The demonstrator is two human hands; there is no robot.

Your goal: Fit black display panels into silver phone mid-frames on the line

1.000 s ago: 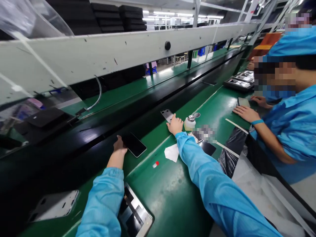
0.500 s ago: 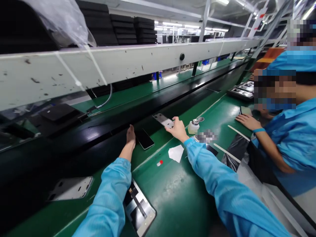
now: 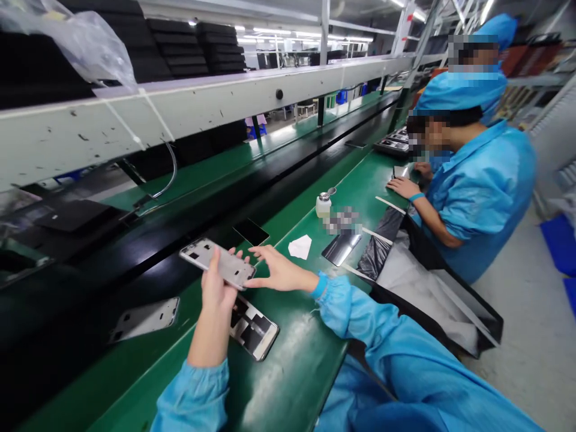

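Note:
My left hand (image 3: 216, 287) grips a silver phone frame (image 3: 211, 259), held flat above the green bench. My right hand (image 3: 275, 271) touches the frame's right end with its fingers stretched out. Under the held part, a second silver frame (image 3: 255, 329) lies on the bench with its inside facing up. A black screen panel (image 3: 251, 231) rests on the black conveyor belt just beyond my hands. Another silver frame (image 3: 144, 318) lies on the belt to the left.
A white cloth (image 3: 300, 246), a small dispenser bottle (image 3: 323, 204) and a dark glossy panel (image 3: 342, 247) sit on the green bench (image 3: 297, 360). A co-worker in blue (image 3: 477, 186) works at the right. A white shelf beam (image 3: 180, 114) runs overhead.
My right hand brought the silver frame from far along the belt back towards me, and my left hand left the black panel and took hold of the frame. The view swung right.

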